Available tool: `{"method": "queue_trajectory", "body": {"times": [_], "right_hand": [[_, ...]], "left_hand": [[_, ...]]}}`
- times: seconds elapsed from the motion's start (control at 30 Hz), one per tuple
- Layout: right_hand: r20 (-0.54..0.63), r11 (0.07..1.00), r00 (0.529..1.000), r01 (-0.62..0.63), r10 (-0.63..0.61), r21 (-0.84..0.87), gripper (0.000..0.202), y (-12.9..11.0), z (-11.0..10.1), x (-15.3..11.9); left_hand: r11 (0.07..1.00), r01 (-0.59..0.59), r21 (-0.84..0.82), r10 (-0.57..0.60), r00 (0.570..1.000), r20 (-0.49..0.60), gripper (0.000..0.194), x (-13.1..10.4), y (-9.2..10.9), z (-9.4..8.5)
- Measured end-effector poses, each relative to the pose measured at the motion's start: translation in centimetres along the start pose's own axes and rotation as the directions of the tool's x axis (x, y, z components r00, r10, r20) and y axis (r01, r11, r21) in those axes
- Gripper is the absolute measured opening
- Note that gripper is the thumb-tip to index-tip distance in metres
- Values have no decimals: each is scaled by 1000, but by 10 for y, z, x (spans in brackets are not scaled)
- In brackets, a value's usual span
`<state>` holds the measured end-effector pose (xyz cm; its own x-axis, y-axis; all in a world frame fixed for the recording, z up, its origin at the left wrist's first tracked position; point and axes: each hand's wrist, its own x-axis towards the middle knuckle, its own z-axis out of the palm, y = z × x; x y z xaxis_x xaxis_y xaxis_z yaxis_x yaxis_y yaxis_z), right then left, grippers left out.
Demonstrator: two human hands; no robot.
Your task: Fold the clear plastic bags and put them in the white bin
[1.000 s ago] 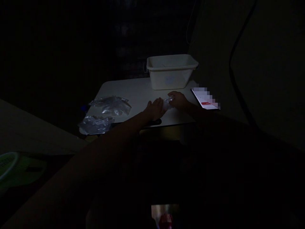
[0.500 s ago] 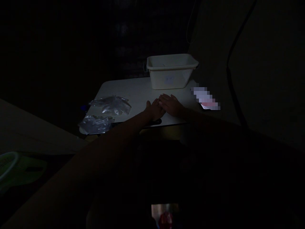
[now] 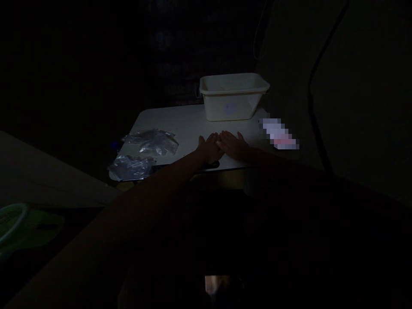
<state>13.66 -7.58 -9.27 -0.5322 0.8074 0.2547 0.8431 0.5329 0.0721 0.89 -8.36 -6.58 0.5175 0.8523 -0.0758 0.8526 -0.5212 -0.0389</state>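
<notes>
My left hand [image 3: 210, 147] lies flat on the white table [image 3: 186, 120], fingers stretched out and thumb apart. Beside it my right hand [image 3: 234, 146] is also flat and open, its fingertips touching or just overlapping the left hand's fingers. Neither hand holds anything. Near my left wrist, at the table's front edge, is a black handle [image 3: 213, 165], partly hidden by my forearm; its kind I cannot make out. Beyond the hands stands a white plastic tub [image 3: 230, 107] with a small label on its front.
Crumpled clear plastic bags [image 3: 157, 141] lie on the table's left side, with another [image 3: 130, 167] at the front left corner. At the right edge is a pixelated bright item [image 3: 279, 134]. A green basket [image 3: 35, 227] sits low at far left. The room is very dark.
My right hand has slid slightly right and toward me, so it overlaps the left hand less. The left hand stays about where it was. The view has shifted a little.
</notes>
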Motion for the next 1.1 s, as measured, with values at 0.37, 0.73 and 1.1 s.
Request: {"method": "queue_trajectory", "body": {"times": [0.37,0.73,1.1], "right_hand": [[-10,999,999,-41,42,31,45,2,-2,-1],[-10,998,1000,-30,30,-58,46,11,-3,-8],[-12,995,999,-31,30,-97,48,10,-4,-9]], "left_hand": [[997,68,32,-69,997,30,56,0,2,-2],[989,121,85,-123,992,23,62,0,2,-1],[993,70,98,-70,998,-4,64,-3,-5,-1]]}}
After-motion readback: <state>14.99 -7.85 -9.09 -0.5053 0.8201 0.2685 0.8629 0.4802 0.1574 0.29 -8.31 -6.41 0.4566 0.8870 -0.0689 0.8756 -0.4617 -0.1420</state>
